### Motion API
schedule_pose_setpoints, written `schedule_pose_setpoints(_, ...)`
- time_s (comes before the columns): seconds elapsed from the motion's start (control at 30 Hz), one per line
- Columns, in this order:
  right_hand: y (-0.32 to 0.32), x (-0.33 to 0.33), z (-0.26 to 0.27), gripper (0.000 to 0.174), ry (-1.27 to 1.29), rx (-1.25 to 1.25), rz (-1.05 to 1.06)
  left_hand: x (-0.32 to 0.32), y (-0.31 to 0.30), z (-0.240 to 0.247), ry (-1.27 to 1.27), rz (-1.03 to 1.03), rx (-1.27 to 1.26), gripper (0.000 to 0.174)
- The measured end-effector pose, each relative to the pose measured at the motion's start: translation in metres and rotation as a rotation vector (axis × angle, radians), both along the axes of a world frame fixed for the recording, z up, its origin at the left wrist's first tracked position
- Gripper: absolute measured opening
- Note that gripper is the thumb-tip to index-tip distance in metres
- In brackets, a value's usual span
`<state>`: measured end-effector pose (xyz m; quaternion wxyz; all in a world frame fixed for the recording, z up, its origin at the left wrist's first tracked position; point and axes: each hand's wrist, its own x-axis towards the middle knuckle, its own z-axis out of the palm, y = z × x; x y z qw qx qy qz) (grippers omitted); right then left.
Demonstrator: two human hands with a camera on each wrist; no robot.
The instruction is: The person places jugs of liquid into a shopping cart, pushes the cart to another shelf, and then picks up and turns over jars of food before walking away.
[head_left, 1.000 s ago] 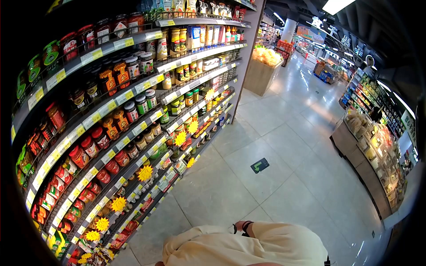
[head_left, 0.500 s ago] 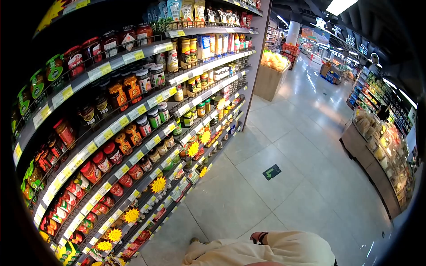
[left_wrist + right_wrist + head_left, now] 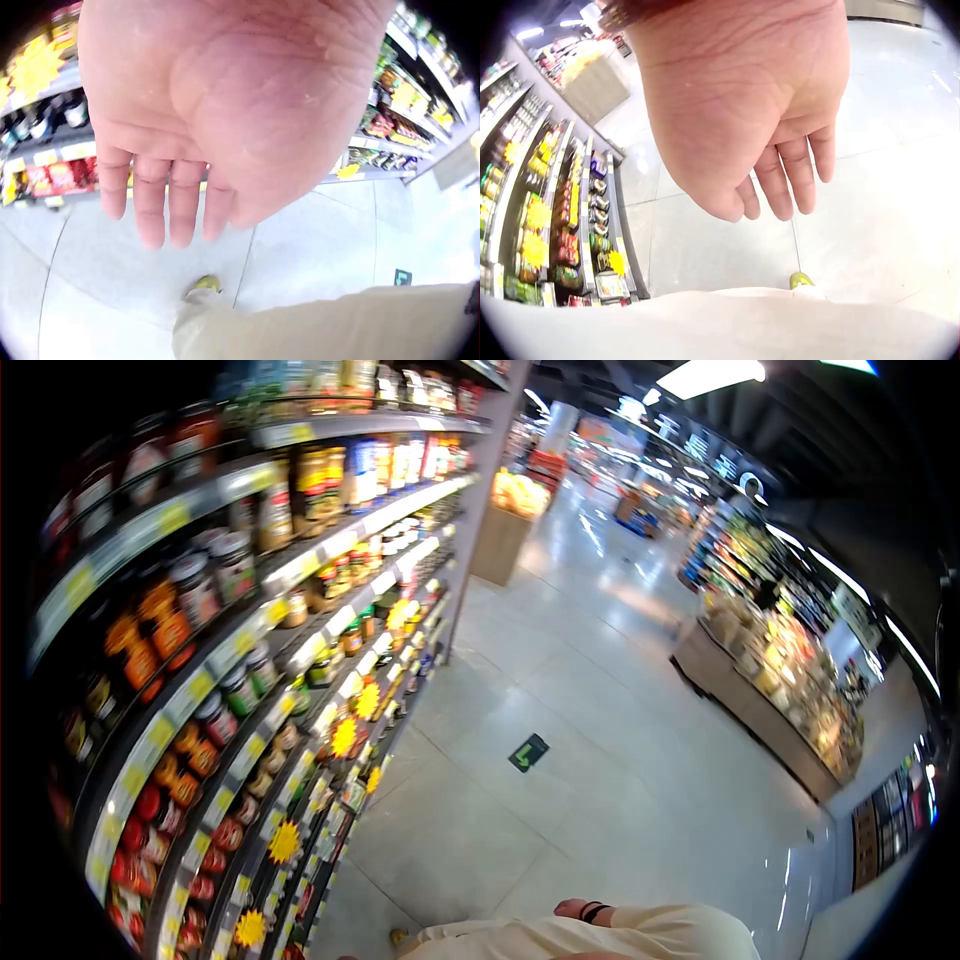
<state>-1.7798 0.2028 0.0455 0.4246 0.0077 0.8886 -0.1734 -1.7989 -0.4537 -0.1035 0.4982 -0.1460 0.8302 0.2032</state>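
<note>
In the left wrist view my left hand (image 3: 225,112) hangs with its fingers loosely extended and holds nothing; beyond it are the lower shelves and the floor. The right wrist view has my right hand (image 3: 742,105) with relaxed fingers pointing down, nothing in them, above the pale tiles. Cream trousers (image 3: 660,932) fill the bottom of the head view, where a hand with dark bands at the wrist (image 3: 582,910) shows beside them. A yellow-green shoe tip (image 3: 801,280) shows on the floor. Neither hand touches a shelf.
Tall shelves of jars and bottles (image 3: 340,550) line the left side, with yellow star-shaped tags. A green-marked floor sign (image 3: 528,752) lies on the tiled aisle. A produce stand (image 3: 503,540) is past the shelf end; a long display counter (image 3: 760,705) stands right.
The head view has swung rightward; the shelves, floor sign and stands now appear further left, and the shelving looks closer and blurred. The banded hand still shows beside the trousers.
</note>
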Motion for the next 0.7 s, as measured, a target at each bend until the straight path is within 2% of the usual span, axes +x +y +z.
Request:
schedule_pose_setpoints(0.03,0.007,0.004,0.003,0.03,-0.003,-0.011,-0.044,-0.03,0.002,-0.007,-0.009,-0.135,-0.029,0.039)
schedule_pose_setpoints(0.1,0.027,0.012,0.004,0.031,-0.117,-0.018,-0.243,-0.101,0.016,-0.008,-0.032,-0.658,-0.115,0.039)
schedule_pose_setpoints(0.13,0.043,0.016,-0.005,0.031,-0.113,-0.023,-0.024,-0.139,0.031,-0.006,-0.076,-0.921,-0.155,0.039)
schedule_pose_setpoints(0.17,0.054,0.023,-0.005,0.031,-0.106,0.009,-0.004,-0.179,0.042,0.018,-0.074,-0.297,-0.148,0.036)
schedule_pose_setpoints(0.2,0.061,0.027,0.004,0.031,-0.093,0.041,0.016,-0.212,0.068,0.029,0.069,-0.205,-0.11,0.035)
schedule_pose_setpoints(0.23,0.072,0.025,0.013,0.03,-0.16,0.059,-0.104,-0.249,0.091,0.039,0.214,-0.112,-0.064,0.034)
schedule_pose_setpoints(0.27,0.097,0.029,-0.006,0.029,-0.168,0.015,-0.072,-0.286,0.12,0.039,0.195,-0.115,-0.061,0.034)
schedule_pose_setpoints(0.3,0.129,0.029,-0.025,0.032,-0.209,-0.068,-0.143,-0.313,0.153,0.05,0.17,0.013,-0.026,0.035)
schedule_pose_setpoints(0.33,0.135,0.032,-0.082,0.036,-0.315,0.135,-0.105,-0.353,0.177,0.049,0.295,-0.781,-0.123,0.038)
schedule_pose_setpoints(0.37,0.192,0.042,-0.114,0.035,-0.283,0.01,-0.206,-0.361,0.223,0.041,0.431,-0.999,-0.177,0.032)
schedule_pose_setpoints(0.4,0.214,0.03,-0.096,0.034,-0.283,0.001,-0.277,-0.383,0.263,0.049,0.496,-1.056,-0.199,0.032)
schedule_pose_setpoints(0.47,0.252,0.005,-0.084,0.033,-0.297,0.001,-0.371,-0.416,0.325,0.053,0.316,-0.477,0.035,0.034)
schedule_pose_setpoints(0.5,0.277,-0.013,-0.084,0.032,-0.295,0.009,-0.409,-0.434,0.357,0.055,0.311,-0.496,0.027,0.034)
schedule_pose_setpoints(0.57,0.323,-0.05,-0.09,0.032,-0.276,0.025,-0.483,-0.458,0.415,0.066,0.047,-0.187,0.25,0.04)
schedule_pose_setpoints(0.6,0.346,-0.073,-0.092,0.031,-0.261,0.03,-0.521,-0.465,0.431,0.065,0.026,-0.196,0.242,0.04)
schedule_pose_setpoints(0.67,0.395,-0.132,-0.11,0.032,-0.188,0.086,-0.577,-0.501,0.465,0.063,0.224,-0.165,0.273,0.045)
schedule_pose_setpoints(0.7,0.419,-0.167,-0.128,0.034,-0.141,0.13,-0.597,-0.519,0.478,0.049,0.295,-0.387,0.191,0.047)
